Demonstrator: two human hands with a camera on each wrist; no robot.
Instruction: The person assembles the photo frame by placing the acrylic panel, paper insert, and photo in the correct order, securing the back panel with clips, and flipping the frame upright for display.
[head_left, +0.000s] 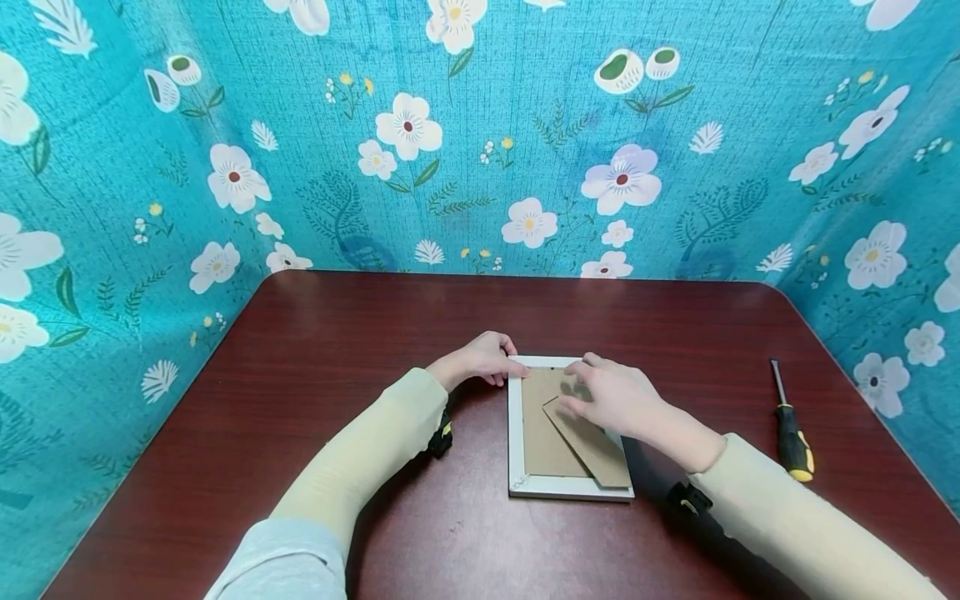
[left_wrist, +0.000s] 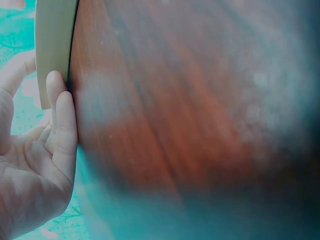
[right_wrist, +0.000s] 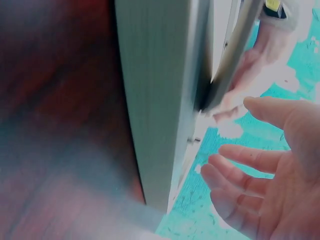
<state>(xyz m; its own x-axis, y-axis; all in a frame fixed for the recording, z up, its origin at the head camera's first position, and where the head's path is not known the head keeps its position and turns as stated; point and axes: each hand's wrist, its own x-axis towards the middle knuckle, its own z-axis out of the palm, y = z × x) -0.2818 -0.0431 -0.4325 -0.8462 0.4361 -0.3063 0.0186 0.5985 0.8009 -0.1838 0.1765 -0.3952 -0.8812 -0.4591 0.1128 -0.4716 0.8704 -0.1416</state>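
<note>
A white picture frame (head_left: 516,433) lies face down on the table, its brown backing board (head_left: 546,446) showing. Slanting across that board is a brown stand flap (head_left: 596,452), tilted up off the back in the right wrist view. My left hand (head_left: 483,358) grips the frame's far left corner, thumb over the rim and fingertips (left_wrist: 65,107) against the outer side. Over the far right part of the frame hovers my right hand (head_left: 618,400), fingers loosely spread. In the right wrist view its fingertips (right_wrist: 210,170) are apart from the frame and hold nothing.
A screwdriver (head_left: 791,433) with a black and yellow handle lies near the right edge of the dark red wooden table (head_left: 390,333). Blue floral cloth (head_left: 487,167) hangs behind the table and along both sides.
</note>
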